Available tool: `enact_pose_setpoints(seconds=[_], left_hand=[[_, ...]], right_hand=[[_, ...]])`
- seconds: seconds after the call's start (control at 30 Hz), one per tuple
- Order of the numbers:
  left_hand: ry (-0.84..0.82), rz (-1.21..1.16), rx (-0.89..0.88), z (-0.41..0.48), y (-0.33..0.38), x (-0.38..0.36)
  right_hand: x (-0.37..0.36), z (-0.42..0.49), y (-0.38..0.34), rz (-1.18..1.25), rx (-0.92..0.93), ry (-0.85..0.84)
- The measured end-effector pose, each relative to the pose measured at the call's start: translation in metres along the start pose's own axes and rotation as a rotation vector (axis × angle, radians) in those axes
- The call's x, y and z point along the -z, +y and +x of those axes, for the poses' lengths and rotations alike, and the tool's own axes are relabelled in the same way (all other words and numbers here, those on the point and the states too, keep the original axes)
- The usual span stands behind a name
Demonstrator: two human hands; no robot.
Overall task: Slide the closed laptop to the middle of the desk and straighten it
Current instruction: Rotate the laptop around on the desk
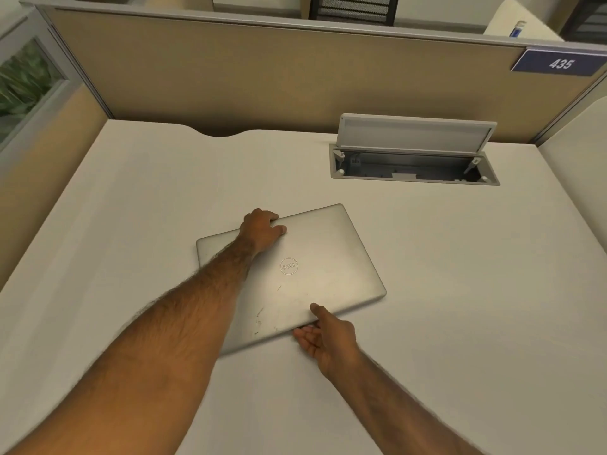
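Laptop [305, 274] skewed on desk [460, 257], w/ both hands gripping edges

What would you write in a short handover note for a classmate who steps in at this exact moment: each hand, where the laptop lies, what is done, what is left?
Left hand: curled over the far edge of the closed laptop, fingers behind the edge, thumb on the lid.
Right hand: at the near edge, thumb on the lid, fingers at the edge.
Laptop: flat on the desk, roughly mid-desk, but skewed, its edges at an angle to the desk's back edge. The open cable box lies behind it to the right, apart from it.
Done: laptop closed, both hands on it, about central.
Left: turn it square to the desk, then let go.
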State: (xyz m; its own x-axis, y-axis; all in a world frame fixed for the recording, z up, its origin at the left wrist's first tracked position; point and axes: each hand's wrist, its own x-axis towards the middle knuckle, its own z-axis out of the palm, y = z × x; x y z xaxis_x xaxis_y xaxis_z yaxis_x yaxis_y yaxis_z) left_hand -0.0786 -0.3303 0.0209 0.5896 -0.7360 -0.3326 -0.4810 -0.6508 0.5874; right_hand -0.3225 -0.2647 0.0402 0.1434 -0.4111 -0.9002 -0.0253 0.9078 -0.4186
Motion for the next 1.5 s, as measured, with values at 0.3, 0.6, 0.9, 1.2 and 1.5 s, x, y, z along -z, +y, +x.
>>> enact_pose_setpoints(seconds=[0.3, 0.6, 0.9, 1.2, 1.5], left_hand=[[0.019, -0.029, 0.01, 0.005, 0.001, 0.001], [-0.011, -0.148, 0.028, 0.003, 0.0, 0.004], [0.019, -0.308, 0.059, -0.006, 0.005, 0.015], [0.06, -0.232, 0.059, -0.016, 0.016, 0.031], [0.153, -0.324, 0.152, -0.026, 0.011, 0.033]], right_hand=[[-0.009, -0.007, 0.011, 0.11, 0.051, 0.073], [-0.003, -0.001, 0.009, 0.061, 0.098, 0.097], [0.008, 0.004, -0.005, -0.086, 0.316, 0.148], [0.01, 0.009, -0.016, -0.132, 0.416, 0.154], [0.013, 0.024, -0.038, -0.184, 0.511, 0.19]])
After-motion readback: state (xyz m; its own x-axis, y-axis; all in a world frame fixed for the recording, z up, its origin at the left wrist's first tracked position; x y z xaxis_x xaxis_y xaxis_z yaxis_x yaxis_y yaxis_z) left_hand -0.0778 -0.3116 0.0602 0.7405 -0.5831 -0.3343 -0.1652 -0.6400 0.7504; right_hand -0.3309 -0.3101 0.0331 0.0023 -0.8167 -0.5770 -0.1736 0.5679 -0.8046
